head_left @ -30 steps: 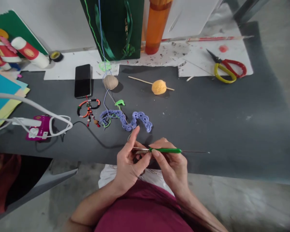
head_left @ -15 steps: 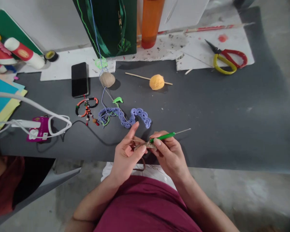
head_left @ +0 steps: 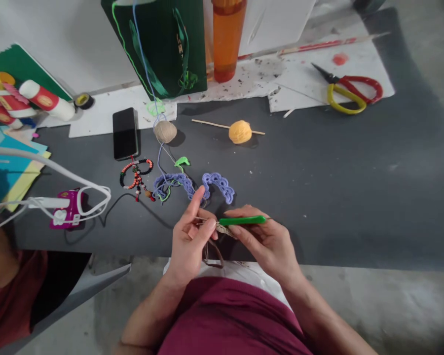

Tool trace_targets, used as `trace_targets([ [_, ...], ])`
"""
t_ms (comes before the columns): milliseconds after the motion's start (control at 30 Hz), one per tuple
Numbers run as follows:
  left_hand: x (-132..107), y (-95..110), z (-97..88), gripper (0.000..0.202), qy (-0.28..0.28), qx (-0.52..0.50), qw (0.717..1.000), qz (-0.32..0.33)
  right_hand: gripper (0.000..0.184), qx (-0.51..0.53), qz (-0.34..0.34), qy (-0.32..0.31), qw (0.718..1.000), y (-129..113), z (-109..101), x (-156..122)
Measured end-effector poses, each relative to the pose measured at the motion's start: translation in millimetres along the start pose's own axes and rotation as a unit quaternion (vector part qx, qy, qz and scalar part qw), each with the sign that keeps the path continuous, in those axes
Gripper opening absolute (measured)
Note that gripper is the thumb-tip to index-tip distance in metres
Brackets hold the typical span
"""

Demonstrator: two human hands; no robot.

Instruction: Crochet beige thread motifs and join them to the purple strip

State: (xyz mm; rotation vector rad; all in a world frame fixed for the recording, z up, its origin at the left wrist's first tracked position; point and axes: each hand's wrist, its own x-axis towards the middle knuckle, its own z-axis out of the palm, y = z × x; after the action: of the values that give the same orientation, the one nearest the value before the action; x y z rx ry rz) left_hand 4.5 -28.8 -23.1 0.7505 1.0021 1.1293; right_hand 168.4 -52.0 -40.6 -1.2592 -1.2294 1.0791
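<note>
Our right hand closes on a slim crochet hook with a glossy green handle, held between thumb and fingers. Its long axis lies nearly level across our front, with the handle end to the right and the tip pointing left into a small tan crocheted piece. Our left hand pinches that piece between thumb and fingers, with the index finger raised clear, and the two hands nearly meet around it just over the front edge of a dark grey tabletop. A loop of tan yarn hangs below the work. Just above our hands lies a scalloped strip of lilac-blue crochet, its end tangled with blue and green threads, near a bright green crocheted leaf and a ball of beige yarn. Further off sit a ball of orange yarn on a thin wooden stick, a black smartphone, a beaded charm and red-and-yellow scissors on white paper.
</note>
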Motion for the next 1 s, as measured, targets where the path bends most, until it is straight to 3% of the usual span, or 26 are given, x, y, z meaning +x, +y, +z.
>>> trace_targets([
  [67, 7, 8, 0.4, 0.050, 0.005, -0.057, 0.997, -0.051, 0.020, -0.114, -0.080, 0.031, 0.990, 2, -3, 5],
  [167, 17, 19, 3.8, 0.053, -0.014, -0.126, 0.979, -0.161, 0.033, -0.263, -0.174, 0.039, 0.948, 9, -3, 14],
  [267, 25, 20, 7.8, 0.059, -0.032, -0.152, 0.963, -0.222, 0.033, -0.348, -0.197, 0.006, 0.916, 16, 0, 20],
  [400, 30, 13, 8.5, 0.082, -0.023, -0.137, 0.965, -0.222, 0.033, -0.393, -0.200, -0.016, 0.897, 20, 0, 21],
  [567, 30, 10, 7.1, 0.109, -0.035, -0.092, 0.968, -0.233, 0.031, -0.387, -0.205, -0.008, 0.899, 20, -6, 22],
  [700, 28, 17, 2.6, 0.111, -0.069, -0.061, 0.963, -0.254, 0.026, -0.367, -0.196, -0.013, 0.909, 18, -10, 27],
  [800, 28, 28, -8.3, 0.097, -0.154, -0.003, 0.948, -0.279, 0.028, -0.359, -0.190, -0.021, 0.913, 15, -14, 32],
  [900, 34, 43, -20.7, 0.094, -0.281, 0.082, 0.908, -0.299, 0.030, -0.340, -0.185, -0.035, 0.921, 11, -18, 38],
  [1000, 47, 53, -26.2, 0.086, -0.291, 0.186, 0.900, -0.267, 0.029, -0.325, -0.172, -0.038, 0.929, 8, -19, 44],
])
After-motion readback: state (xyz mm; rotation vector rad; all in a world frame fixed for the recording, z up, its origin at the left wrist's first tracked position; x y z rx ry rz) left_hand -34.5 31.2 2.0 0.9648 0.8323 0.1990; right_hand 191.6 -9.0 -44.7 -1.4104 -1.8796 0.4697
